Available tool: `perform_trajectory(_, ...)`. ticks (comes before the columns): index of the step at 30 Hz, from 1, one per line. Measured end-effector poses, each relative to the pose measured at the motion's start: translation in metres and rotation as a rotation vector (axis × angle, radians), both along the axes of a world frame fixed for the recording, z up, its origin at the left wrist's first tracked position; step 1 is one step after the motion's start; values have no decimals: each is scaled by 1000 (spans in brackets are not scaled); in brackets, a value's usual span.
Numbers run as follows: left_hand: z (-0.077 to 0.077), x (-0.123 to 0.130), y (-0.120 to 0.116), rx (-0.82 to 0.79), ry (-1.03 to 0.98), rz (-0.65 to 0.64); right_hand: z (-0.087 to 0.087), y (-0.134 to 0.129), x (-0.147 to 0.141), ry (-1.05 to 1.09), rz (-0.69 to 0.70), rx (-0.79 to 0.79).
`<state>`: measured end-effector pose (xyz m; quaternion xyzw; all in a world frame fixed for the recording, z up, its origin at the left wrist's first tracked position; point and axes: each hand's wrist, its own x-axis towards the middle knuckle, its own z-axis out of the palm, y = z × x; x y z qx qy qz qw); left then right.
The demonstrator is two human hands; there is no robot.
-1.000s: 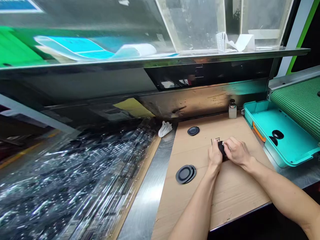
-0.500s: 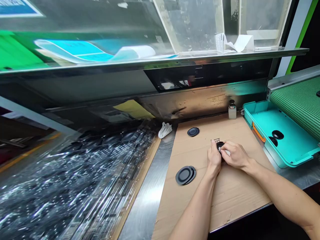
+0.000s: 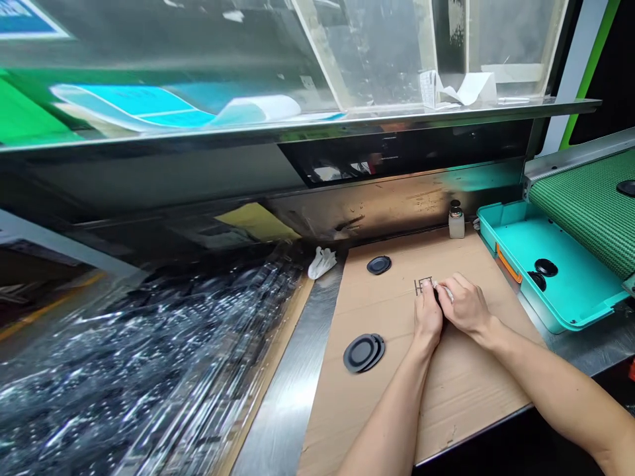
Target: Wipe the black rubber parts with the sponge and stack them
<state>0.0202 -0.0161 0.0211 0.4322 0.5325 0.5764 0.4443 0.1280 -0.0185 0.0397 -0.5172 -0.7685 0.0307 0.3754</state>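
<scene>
My left hand is closed around a small black disc, most of which the fingers hide. Against its right side, my right hand is closed in a pinch on a bit of white cloth at the disc. Both hands are over a cardboard sheet. To their left on the cardboard lie two overlapping black discs, and farther back sits a smaller black disc pair.
Clear plastic trays fill the left side. A turquoise bin with black parts stands at the right, below a green conveyor belt. A small bottle and crumpled white cloth are at the back. A metal shelf crosses above.
The black disc between my hands is now turned more edge-on and more hidden. My right hand has shifted slightly, and the view has moved a little. Another black disc shows more fully on the belt.
</scene>
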Motion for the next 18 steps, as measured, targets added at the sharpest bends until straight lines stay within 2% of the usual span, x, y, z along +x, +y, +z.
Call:
perform_trajectory(5,0,0,2,-18,-168,29,-5,5,7,31,-1,-74)
perform_trajectory(8,0,-1,2,-23,-184,21,-3,2,5,138,162,-59)
perform_trajectory(10,-1,-3,3,-15,-238,21,-1,1,5,161,308,-58)
perform_trajectory(11,-2,-4,4,-10,-277,27,0,0,6,150,334,-67)
perform_trajectory(15,-6,-6,10,-47,-361,73,1,1,11,67,178,-124)
perform_trajectory(18,-6,-6,11,-46,-405,61,0,0,11,50,279,-117)
